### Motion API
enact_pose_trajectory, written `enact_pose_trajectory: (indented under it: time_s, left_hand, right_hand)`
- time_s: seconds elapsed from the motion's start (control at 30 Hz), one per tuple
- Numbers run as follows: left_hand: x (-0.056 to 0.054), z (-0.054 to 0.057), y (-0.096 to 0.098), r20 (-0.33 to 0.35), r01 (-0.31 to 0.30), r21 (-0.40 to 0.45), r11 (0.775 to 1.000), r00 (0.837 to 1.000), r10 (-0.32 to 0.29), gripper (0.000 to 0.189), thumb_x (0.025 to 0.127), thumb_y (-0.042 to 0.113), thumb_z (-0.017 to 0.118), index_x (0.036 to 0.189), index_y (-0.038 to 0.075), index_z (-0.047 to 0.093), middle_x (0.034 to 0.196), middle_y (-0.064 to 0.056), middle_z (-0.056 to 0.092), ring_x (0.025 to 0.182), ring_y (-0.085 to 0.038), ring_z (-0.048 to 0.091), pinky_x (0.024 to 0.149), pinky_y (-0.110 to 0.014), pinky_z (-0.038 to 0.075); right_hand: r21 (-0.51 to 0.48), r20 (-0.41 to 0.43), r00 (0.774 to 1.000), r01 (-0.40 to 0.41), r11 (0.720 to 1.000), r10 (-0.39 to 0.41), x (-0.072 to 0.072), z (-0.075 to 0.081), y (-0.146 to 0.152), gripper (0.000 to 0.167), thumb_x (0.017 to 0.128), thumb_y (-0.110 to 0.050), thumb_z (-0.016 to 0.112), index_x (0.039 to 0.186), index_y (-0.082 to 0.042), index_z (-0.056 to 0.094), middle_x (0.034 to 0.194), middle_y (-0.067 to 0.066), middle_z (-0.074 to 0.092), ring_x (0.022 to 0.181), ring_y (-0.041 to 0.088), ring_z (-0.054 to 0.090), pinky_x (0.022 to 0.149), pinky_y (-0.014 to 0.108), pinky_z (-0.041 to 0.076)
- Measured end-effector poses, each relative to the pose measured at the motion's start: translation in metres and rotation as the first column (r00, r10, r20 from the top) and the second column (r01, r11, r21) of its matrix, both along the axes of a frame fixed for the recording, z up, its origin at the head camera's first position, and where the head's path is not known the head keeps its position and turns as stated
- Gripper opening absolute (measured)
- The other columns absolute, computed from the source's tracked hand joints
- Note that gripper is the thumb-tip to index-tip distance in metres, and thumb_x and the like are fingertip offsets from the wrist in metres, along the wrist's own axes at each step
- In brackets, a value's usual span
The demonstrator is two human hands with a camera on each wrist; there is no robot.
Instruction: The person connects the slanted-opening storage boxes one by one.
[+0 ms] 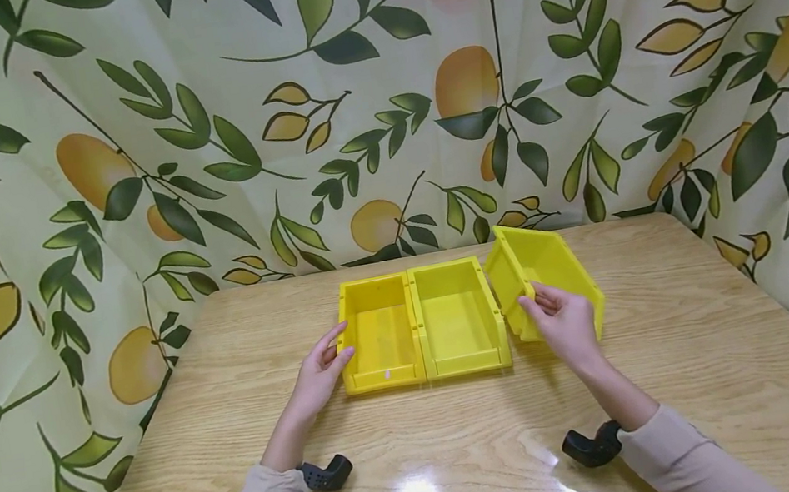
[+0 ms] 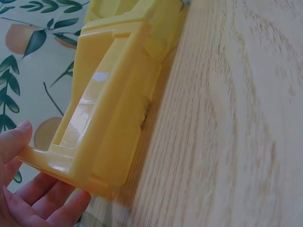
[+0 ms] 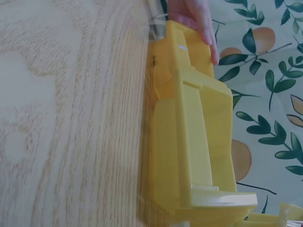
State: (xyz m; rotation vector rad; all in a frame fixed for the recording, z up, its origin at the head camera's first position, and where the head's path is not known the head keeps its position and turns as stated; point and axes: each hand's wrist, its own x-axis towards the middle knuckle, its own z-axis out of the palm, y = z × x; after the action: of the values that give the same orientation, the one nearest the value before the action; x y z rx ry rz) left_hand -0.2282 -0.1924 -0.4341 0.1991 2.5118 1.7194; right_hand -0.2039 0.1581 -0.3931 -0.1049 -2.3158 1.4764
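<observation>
Two yellow open-front plastic bins, the left bin (image 1: pixel 383 379) a deeper yellow and the middle bin (image 1: pixel 467 364) paler, stand side by side on the table. My left hand (image 1: pixel 319 372) grips the left bin's outer side; in the left wrist view the thumb is at the rim and the fingers lie below it against the wall. On the right, my right hand (image 1: pixel 564 323) pinches the near left edge of a third yellow bin (image 1: pixel 506 274), which is tilted beside the middle bin. Only a corner of what appears to be this bin (image 3: pixel 284 215) shows in the right wrist view.
The wooden table (image 1: pixel 421 435) extends in front of the bins and to both sides. A leaf-and-fruit patterned cloth (image 1: pixel 376 114) hangs behind the table and along its sides. Black devices are strapped to the left wrist (image 1: pixel 328 474) and right wrist (image 1: pixel 593 447).
</observation>
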Motion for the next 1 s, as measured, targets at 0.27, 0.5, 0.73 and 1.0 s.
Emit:
enact_pose_trajectory:
  time_s: [0.27, 0.5, 0.73, 1.0]
  left_hand:
    - [-0.0007, 0.0029, 0.0004, 0.071, -0.001, 0.032, 0.999, 0.997, -0.001, 0.052, 0.101, 0.022, 0.05, 0.15, 0.018, 0.033, 0.155, -0.02, 0.035, 0.137, -0.035, 0.045, 0.111, -0.047, 0.044]
    - [-0.0008, 0.0036, 0.0004, 0.071, -0.001, 0.028, 1.0, 0.997, -0.001, 0.052, 0.101, 0.022, 0.05, 0.15, 0.018, 0.033, 0.155, -0.02, 0.036, 0.139, -0.035, 0.043, 0.111, -0.046, 0.043]
    - [-0.0021, 0.0017, 0.0009, 0.072, -0.007, 0.031, 0.999, 0.997, 0.005, 0.052, 0.101, 0.022, 0.05, 0.15, 0.019, 0.034, 0.151, -0.022, 0.041, 0.135, -0.035, 0.047, 0.11, -0.045, 0.045]
    - [-0.002, 0.0018, 0.0019, 0.076, -0.023, 0.031, 0.999, 0.997, 0.02, 0.051, 0.101, 0.021, 0.051, 0.149, 0.019, 0.035, 0.148, -0.022, 0.046, 0.132, -0.034, 0.051, 0.107, -0.044, 0.048]
  right_hand:
    - [-0.011, 0.035, 0.999, -0.016, 1.0, 0.016, 0.0016, 0.0027, -0.0015, 0.038, 0.091, -0.007, 0.065, 0.123, 0.011, 0.058, 0.116, 0.029, 0.065, 0.109, 0.039, 0.065, 0.071, 0.0, 0.049]
    - [0.025, 0.029, 0.999, -0.024, 0.999, 0.023, 0.0017, 0.003, -0.0024, 0.038, 0.09, -0.009, 0.066, 0.123, 0.011, 0.059, 0.116, 0.029, 0.065, 0.108, 0.038, 0.066, 0.077, 0.014, 0.056]
    - [0.078, 0.001, 1.0, -0.029, 0.997, 0.029, 0.0016, 0.0049, -0.0037, 0.037, 0.089, -0.006, 0.067, 0.121, 0.011, 0.06, 0.114, 0.029, 0.065, 0.105, 0.039, 0.067, 0.078, 0.025, 0.058]
    - [0.142, -0.003, 0.999, -0.045, 0.989, 0.046, 0.0018, 0.0097, -0.0059, 0.036, 0.09, -0.005, 0.066, 0.121, 0.012, 0.06, 0.115, 0.03, 0.065, 0.104, 0.039, 0.068, 0.081, 0.036, 0.058]
